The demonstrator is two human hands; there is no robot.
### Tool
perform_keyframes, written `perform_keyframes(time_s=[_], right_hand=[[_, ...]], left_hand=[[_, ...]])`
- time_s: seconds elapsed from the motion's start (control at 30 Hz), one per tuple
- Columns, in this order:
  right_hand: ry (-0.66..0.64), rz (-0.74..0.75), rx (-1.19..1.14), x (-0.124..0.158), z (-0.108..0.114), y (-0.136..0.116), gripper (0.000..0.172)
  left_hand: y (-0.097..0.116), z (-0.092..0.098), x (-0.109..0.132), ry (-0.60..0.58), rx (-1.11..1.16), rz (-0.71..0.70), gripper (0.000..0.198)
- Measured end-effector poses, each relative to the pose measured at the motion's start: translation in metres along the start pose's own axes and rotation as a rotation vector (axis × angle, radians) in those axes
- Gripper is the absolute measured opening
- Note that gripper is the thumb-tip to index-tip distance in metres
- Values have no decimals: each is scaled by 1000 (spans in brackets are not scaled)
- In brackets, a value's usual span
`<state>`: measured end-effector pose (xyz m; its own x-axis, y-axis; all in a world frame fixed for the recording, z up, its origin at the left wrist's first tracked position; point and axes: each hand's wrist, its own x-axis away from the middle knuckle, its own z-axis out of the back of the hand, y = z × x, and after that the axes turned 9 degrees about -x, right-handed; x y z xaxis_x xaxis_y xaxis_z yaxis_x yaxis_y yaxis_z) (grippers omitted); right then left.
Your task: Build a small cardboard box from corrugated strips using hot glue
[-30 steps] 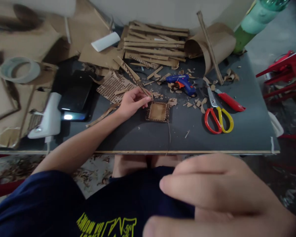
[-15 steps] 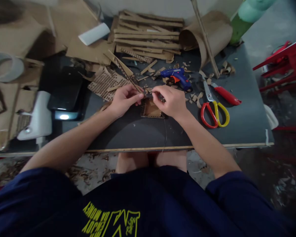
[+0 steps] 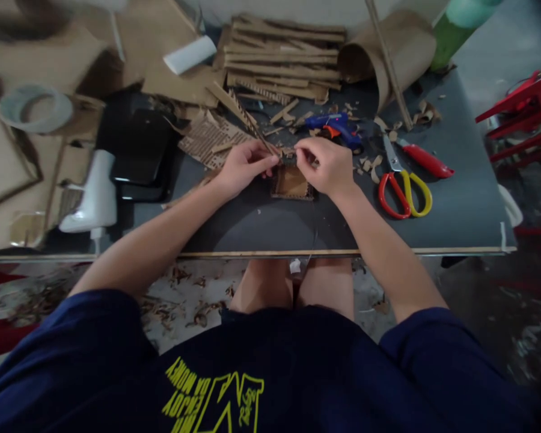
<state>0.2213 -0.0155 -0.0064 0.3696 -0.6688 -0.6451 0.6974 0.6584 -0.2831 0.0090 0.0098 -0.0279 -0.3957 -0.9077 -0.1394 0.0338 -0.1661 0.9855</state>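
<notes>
My left hand [image 3: 249, 168] is closed round the lower end of a thin corrugated cardboard strip [image 3: 253, 126], which slants up to the left. Just to the right, my right hand [image 3: 325, 163] is pinched shut near the strip's end; what its fingertips hold, if anything, is too small to make out. Below and between both hands, a small square cardboard frame [image 3: 292, 183] lies on the dark table [image 3: 234, 231], its upper part partly hidden. A blue glue gun [image 3: 336, 125] lies beyond my right hand among cardboard scraps.
Scissors [image 3: 406, 192] and a red-handled tool [image 3: 428, 161] lie right. Behind are stacked cardboard strips [image 3: 284, 57] and a cardboard roll [image 3: 394, 54]. At left are a tape roll [image 3: 59, 112], a black device [image 3: 139, 150] and a white device [image 3: 97, 192].
The camera view has shifted, so the table and its objects appear farther right and slightly higher. My right hand has lifted slightly from the frame; my left hand keeps the strip.
</notes>
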Motion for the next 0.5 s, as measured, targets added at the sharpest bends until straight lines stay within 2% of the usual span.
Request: perform_keyframes(time_s=[0.17, 0.3, 0.5], right_hand=[[-45, -4, -61, 15, 4, 0, 27], [14, -45, -60, 15, 0, 13, 29], [58, -47, -82, 7, -8, 28, 28]], left_hand=[[-3, -7, -6, 53, -67, -21, 52], [-2, -11, -9, 137, -74, -22, 54], [-6, -12, -8, 90, -131, -52, 47]])
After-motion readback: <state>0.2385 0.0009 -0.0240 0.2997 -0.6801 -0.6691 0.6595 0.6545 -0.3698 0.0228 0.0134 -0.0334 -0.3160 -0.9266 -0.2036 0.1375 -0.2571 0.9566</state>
